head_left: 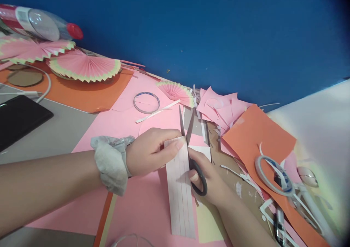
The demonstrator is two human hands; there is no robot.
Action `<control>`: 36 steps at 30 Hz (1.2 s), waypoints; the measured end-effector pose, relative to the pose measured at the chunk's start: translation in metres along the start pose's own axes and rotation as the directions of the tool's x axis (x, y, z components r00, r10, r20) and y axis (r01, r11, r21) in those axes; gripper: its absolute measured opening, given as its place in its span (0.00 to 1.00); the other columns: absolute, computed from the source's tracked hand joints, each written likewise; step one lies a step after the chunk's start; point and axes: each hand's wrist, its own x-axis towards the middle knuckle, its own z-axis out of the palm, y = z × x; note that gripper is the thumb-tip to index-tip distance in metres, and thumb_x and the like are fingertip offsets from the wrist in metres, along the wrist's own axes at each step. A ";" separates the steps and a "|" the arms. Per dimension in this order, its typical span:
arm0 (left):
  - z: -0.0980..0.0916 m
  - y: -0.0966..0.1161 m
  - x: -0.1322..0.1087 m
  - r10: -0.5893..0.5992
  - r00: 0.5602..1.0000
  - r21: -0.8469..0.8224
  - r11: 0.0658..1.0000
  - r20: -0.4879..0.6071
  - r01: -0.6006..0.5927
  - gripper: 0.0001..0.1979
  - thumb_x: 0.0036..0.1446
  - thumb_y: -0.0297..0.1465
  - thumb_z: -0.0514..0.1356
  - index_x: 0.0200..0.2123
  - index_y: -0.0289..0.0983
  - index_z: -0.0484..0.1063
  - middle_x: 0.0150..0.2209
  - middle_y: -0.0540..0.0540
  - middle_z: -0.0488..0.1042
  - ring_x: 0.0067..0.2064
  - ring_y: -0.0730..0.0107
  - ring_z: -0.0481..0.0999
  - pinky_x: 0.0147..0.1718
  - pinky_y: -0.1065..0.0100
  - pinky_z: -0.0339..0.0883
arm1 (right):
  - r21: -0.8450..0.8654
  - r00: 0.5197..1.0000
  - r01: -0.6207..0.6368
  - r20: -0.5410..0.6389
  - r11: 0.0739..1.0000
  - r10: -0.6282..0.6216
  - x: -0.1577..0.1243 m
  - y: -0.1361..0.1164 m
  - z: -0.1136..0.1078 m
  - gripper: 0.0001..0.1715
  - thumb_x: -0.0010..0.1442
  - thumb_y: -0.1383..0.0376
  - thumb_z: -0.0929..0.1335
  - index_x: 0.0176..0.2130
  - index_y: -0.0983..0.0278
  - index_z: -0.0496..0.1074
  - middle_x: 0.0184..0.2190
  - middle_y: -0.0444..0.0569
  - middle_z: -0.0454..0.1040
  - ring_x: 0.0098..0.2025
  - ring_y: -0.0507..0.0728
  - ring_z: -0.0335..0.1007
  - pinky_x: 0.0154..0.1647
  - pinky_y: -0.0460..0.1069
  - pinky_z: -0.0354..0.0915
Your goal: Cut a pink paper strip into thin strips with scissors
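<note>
My left hand pinches the top end of a white paper strip between thumb and fingers. Several long lines run down the strip. My right hand is closed round the black handle of a pair of scissors. The scissor blades point away from me and stand apart, just beyond the strip's top right corner. Whether the blades touch the paper I cannot tell. A grey cloth scrunchie circles my left wrist. Pink paper lies beneath both hands.
Pink pleated paper fans and a plastic bottle lie at the back left, a black phone-like device in front. A tape roll is beyond my left hand. Orange paper and another tape roll lie right. A blue wall stands behind.
</note>
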 end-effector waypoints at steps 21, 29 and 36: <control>0.000 -0.002 0.000 0.013 1.000 0.014 1.000 0.005 -0.014 0.16 0.61 0.32 0.47 0.21 0.37 0.56 0.17 0.55 0.55 0.20 0.79 0.54 0.20 0.72 0.51 | 0.075 0.984 0.024 -0.180 0.997 -0.010 0.002 0.004 0.000 0.25 0.57 0.42 0.62 0.31 0.61 0.63 0.27 0.43 0.60 0.29 0.53 0.55 0.31 0.47 0.56; -0.001 -0.012 0.005 -0.094 0.962 -0.112 0.991 -0.257 0.067 0.15 0.62 0.40 0.50 0.27 0.37 0.60 0.21 0.55 0.58 0.22 0.79 0.58 0.21 0.74 0.54 | 0.226 0.970 -0.044 -0.222 0.973 0.096 0.003 0.008 0.000 0.19 0.51 0.54 0.73 0.36 0.60 0.65 0.28 0.42 0.62 0.30 0.52 0.58 0.29 0.45 0.59; -0.001 -0.009 0.006 -0.014 0.988 -0.108 0.994 -0.152 -0.002 0.17 0.64 0.38 0.47 0.25 0.36 0.60 0.24 0.53 0.58 0.26 0.78 0.58 0.26 0.74 0.56 | 0.139 0.978 -0.014 -0.203 0.990 0.042 0.003 0.003 0.001 0.17 0.59 0.51 0.66 0.35 0.62 0.66 0.28 0.42 0.62 0.30 0.52 0.58 0.33 0.46 0.60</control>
